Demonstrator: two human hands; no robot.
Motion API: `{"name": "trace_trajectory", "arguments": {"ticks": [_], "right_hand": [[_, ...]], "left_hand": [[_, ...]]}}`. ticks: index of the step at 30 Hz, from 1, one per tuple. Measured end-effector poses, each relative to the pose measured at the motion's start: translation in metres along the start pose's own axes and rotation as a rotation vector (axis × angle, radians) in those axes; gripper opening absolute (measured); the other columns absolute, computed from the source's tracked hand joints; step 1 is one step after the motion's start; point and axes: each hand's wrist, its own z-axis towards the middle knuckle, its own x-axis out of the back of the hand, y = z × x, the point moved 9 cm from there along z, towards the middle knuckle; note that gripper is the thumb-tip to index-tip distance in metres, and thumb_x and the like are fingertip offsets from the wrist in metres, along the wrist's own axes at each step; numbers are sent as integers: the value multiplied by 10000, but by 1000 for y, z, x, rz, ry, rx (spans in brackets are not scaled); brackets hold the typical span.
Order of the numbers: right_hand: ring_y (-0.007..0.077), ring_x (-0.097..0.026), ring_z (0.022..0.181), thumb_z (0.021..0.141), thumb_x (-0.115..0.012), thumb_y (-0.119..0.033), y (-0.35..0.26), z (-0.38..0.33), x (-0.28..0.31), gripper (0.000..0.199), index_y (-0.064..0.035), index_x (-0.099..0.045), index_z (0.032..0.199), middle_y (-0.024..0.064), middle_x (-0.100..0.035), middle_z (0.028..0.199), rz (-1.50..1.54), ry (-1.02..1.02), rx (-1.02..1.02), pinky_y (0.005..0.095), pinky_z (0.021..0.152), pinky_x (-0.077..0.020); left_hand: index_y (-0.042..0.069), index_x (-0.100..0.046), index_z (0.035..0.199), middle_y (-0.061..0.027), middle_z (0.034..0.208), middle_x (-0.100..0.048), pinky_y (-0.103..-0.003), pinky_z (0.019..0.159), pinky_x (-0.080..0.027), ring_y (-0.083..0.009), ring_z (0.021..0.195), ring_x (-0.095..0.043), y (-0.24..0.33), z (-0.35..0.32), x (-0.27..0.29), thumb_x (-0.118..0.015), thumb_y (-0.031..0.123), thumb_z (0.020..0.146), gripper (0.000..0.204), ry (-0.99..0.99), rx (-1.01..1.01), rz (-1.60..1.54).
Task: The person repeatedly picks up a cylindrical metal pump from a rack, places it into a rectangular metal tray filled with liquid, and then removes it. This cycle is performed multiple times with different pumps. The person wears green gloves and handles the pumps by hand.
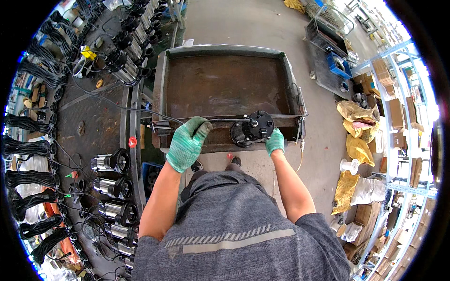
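Smooth grey floor (225, 28), pale-blue metal shelving (408, 188) holding brown cardboard boxes (396, 114) at right, dark stained workbench (98, 119) at left

"Can you read any writing from your end?"

"None. On the grey shirt (225, 206) I see a pale strip (239, 241) and a row of slanted bars (218, 236), but no letters I can make out."

"What about the black pump (261, 125)?"

"I can't read a label or number on it."

"And the brown carton (397, 114) over on the shelving (395, 125)?"

"Too small for me; any print there is beyond reading. Same with the yellow sack (359, 150): I get its colour and folds, no legible words."
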Motion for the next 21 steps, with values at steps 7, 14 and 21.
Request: {"name": "trace_trajectory", "arguments": {"ticks": [7, 14, 21], "right_hand": [[303, -642, 1072, 844, -662, -23, 48, 2, -35, 442, -62, -660, 1284, 135, -697, 1204, 351, -7, -15, 406, 960, -514], [142, -609, 1094, 896, -452, 101, -40, 4, 7, 543, -49, -568, 1404, 37, -668, 1261, 608, -441, -242, 295, 957, -505], [124, -643, 954, 820, -466, 149, -272, 12, 47, 448, 12, -676, 1191, 50, -712, 1028, 389, -667, 57, 266, 882, -531]], "left_hand": [[-7, -699, 1096, -146, 966, -732, -358, 799, -534, -236, 859, -671, 20, -5, 19, -677, 250, 1006, 274, 91, -125, 234], [9, -710, 1060, -122, 912, -725, -338, 772, -521, -211, 808, -632, -3, -31, 103, -696, 281, 1001, 279, 429, -73, 99], [17, -719, 1036, -42, 831, -684, -321, 674, -499, -139, 731, -590, -49, -79, 238, -678, 293, 1008, 281, 705, 97, 247]]}}
